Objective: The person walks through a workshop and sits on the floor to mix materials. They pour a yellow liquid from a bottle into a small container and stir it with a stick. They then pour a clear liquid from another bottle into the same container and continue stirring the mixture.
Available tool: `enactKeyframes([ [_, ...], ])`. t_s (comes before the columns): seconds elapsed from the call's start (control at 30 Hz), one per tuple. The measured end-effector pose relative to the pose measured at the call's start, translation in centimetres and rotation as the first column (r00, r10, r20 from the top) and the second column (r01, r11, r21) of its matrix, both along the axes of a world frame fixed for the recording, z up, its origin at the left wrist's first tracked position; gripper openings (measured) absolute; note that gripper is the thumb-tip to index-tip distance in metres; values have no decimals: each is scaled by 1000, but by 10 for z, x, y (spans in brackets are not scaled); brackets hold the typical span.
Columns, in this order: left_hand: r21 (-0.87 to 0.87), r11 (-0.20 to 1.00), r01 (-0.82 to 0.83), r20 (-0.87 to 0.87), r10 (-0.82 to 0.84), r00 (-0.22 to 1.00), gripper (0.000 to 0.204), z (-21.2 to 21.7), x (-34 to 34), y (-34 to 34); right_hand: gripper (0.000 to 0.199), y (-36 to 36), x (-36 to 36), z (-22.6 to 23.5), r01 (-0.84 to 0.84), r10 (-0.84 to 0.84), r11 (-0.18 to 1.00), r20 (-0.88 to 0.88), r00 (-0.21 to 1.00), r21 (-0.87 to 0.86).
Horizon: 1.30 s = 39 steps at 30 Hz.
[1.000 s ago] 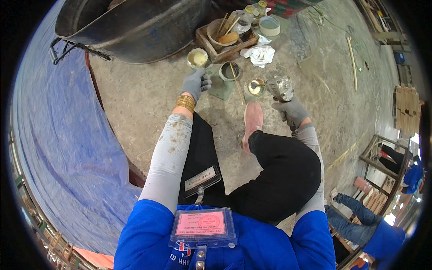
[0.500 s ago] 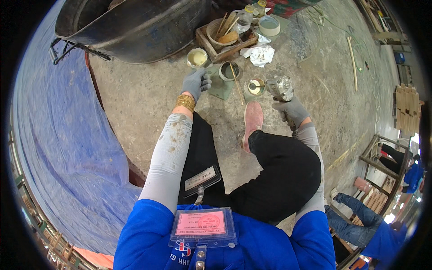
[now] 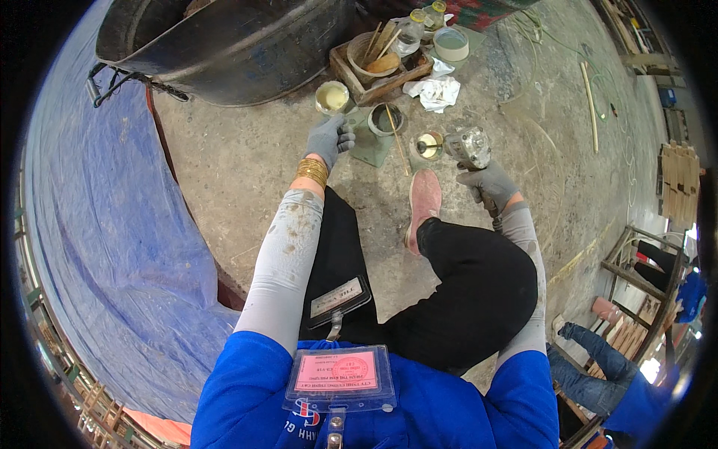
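My right hand (image 3: pixel 490 183), in a grey glove, is wrapped round the handle of a power tool (image 3: pixel 470 148) with a scuffed metal head. A dark attachment points left from that head, over a small cup (image 3: pixel 429 145) of cream-coloured stuff; whether it touches the contents I cannot tell. My left hand (image 3: pixel 329 141), gloved too, has its fingers curled, and its palm side is hidden. It is just below a bowl (image 3: pixel 331 97) of pale yellow paste. Between my hands a dark-rimmed pot (image 3: pixel 385 120) stands on a greenish board (image 3: pixel 372 153), with a thin stick (image 3: pixel 397 141) leaning in it.
Beyond the pots is a wooden crate (image 3: pixel 364 96) with a tub, brushes and bottles. Crumpled white cloth (image 3: pixel 435 93) lies beside it. A big dark vat (image 3: pixel 224 63) stands far left, near a blue tarp (image 3: pixel 112 224). Another person (image 3: pixel 598 367) is at the lower right.
The whole view has shifted slightly, so everything appears a little further right. Both hands keep nearly the same pose, with the tool still at the small cup.
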<state>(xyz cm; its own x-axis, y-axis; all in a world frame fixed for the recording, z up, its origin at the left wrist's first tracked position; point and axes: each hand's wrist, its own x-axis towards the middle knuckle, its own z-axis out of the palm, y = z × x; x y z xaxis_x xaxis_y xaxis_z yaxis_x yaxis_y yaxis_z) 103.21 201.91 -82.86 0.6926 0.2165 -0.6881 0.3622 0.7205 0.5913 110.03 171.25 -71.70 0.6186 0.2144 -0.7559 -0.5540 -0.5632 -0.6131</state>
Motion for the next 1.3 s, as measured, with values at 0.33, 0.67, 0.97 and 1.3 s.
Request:
enactKeyframes([
  [0.33, -25, 999, -25, -8, 25, 1000, 17, 2, 1, 0, 18, 4, 5, 7, -104, 110, 989, 47, 993, -108],
  [0.67, -33, 999, -3, 10, 4, 1000, 20, -6, 2, 2, 19, -2, 7, -2, -107, 110, 993, 58, 992, -57],
  [0.97, -36, 999, 24, 47, -22, 999, 20, -5, 0, 0, 26, -2, 5, 3, -125, 127, 990, 34, 991, -67],
  [1.3, -58, 998, 34, 21, -33, 999, 17, -3, 2, -1, 30, 2, 0, 3, -78, 78, 997, 35, 996, -12],
])
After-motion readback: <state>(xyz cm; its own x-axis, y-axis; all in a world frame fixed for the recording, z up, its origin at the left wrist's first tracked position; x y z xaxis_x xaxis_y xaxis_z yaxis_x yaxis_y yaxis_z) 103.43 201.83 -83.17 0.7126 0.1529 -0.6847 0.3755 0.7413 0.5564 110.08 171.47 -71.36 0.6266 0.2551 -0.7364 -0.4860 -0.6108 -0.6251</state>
